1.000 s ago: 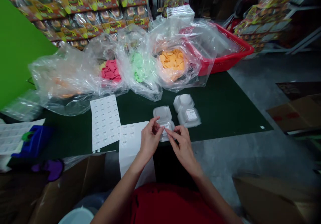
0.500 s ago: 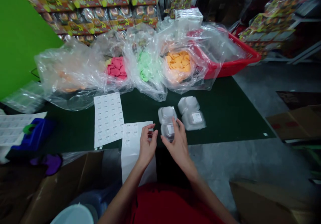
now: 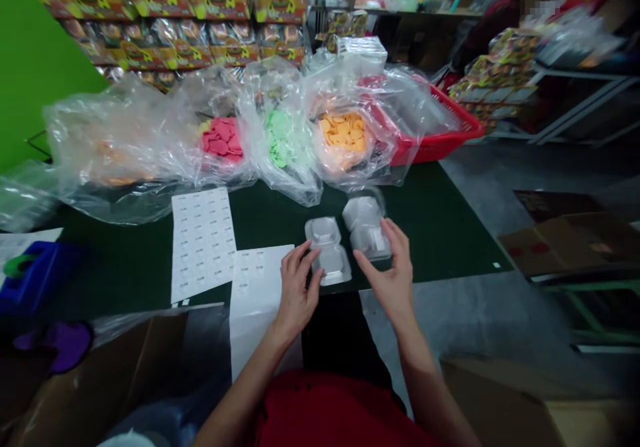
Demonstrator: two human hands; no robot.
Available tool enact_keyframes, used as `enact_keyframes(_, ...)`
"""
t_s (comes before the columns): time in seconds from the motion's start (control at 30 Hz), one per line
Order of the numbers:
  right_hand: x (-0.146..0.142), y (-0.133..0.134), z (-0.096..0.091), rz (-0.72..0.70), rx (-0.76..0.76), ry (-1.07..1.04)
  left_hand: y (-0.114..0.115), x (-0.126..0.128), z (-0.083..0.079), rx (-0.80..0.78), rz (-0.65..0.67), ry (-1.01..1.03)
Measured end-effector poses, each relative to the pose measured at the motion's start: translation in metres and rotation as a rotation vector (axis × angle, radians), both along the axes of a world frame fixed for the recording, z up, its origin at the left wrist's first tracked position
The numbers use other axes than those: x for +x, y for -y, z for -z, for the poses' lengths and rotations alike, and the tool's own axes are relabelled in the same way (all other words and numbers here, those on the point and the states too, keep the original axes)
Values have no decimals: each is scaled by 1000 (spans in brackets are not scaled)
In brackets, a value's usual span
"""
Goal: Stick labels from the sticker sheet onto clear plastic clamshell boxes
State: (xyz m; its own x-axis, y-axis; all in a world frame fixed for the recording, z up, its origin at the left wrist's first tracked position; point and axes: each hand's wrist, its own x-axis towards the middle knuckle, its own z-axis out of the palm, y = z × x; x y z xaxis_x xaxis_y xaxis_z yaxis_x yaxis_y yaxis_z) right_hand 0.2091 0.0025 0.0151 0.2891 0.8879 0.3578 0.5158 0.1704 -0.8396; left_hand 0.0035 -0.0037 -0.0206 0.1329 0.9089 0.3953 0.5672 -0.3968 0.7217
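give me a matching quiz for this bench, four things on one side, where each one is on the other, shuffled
1 left hand
2 right hand
3 basket
4 orange discs

a in a clear bag
b against the nearer box
c by the farther box
d back right of the mat

Pairs: 1-b, 2-c, 3-d, 4-a

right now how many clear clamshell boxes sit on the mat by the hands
2: left box touching the left hand, right box by the right hand. More may hide in the bags.
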Motion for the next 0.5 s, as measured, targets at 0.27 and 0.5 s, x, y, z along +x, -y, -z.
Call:
enact_keyframes(0.27,48,-41,29,-63,-243,465,6,-24,1,-32,-120,38)
enact_keyframes(0.5,16,32,-2,35,-138,106,13,-94,20,-60,-253,-59)
